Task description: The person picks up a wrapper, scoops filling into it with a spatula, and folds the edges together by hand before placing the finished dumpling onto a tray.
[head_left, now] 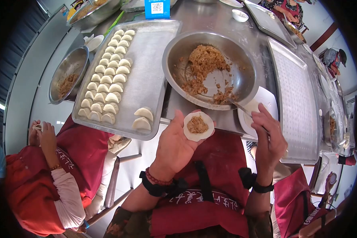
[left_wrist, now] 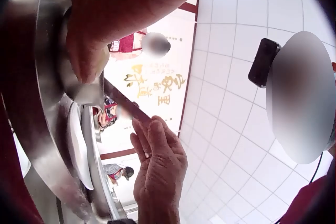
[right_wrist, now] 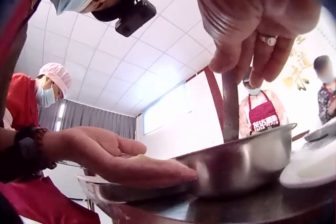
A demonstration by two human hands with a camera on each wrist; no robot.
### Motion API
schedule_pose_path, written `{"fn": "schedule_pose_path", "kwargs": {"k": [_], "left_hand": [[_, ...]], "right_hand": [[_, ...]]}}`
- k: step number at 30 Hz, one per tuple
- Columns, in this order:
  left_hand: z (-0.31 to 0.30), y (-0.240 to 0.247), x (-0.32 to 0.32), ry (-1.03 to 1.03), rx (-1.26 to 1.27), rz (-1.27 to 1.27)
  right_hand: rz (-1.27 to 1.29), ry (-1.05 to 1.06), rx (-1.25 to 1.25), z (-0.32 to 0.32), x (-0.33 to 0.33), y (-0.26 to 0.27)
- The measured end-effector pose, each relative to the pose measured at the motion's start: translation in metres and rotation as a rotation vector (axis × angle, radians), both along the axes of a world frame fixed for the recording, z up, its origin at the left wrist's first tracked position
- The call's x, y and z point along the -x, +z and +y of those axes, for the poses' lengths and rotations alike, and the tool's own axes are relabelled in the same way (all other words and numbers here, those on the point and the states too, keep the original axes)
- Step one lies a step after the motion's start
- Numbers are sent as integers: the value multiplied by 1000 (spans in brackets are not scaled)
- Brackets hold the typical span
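Observation:
My left hand (head_left: 174, 144) lies palm up in front of the large steel bowl (head_left: 242, 65), its fingers fairly straight. Across those fingers rests a round dough wrapper (head_left: 194, 137) with a mound of brown filling (head_left: 197, 124) in its middle. My right hand (head_left: 270, 139) pinches a flat metal spatula (left_wrist: 125, 99), whose far end reaches the bowl's near right rim in the head view. In the right wrist view the spatula (right_wrist: 230, 106) points down from the fingers beside the bowl. More brown filling (head_left: 204, 63) is heaped inside the bowl.
Left of the bowl, a metal tray (head_left: 146, 55) bears rows of folded dumplings (head_left: 111, 79). A white plate (head_left: 261, 99) sits partly under the bowl, and a perforated tray (head_left: 297, 91) lies to the right. Another person (head_left: 43, 186) works close on the left.

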State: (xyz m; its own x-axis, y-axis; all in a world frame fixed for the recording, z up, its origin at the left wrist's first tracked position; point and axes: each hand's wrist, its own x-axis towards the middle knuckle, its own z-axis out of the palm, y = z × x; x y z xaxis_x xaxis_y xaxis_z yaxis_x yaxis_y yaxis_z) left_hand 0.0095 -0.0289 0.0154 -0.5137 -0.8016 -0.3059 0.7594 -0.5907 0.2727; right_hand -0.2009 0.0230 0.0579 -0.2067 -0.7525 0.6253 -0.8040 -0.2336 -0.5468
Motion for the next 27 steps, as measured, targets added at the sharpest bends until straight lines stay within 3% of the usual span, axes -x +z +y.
{"fn": "schedule_pose_path", "kwargs": {"k": [4,16,22,25,27], "left_hand": [[3,-2,0,-15,-7,-6],[9,-2,4,-63,-19,-7],[13,5,5,-78,-17,23],[17,10,7,-95,-20,12],[19,13,8,-114,-17,0]], "right_hand": [[174,65,-63,-24,5,10],[143,163,-127,-44,10,-23],[-74,-63,-134,-15,3,-26],[-311,-72,-95,5,-3,-33],[-309,5,-108,19,-7,-36]]}}
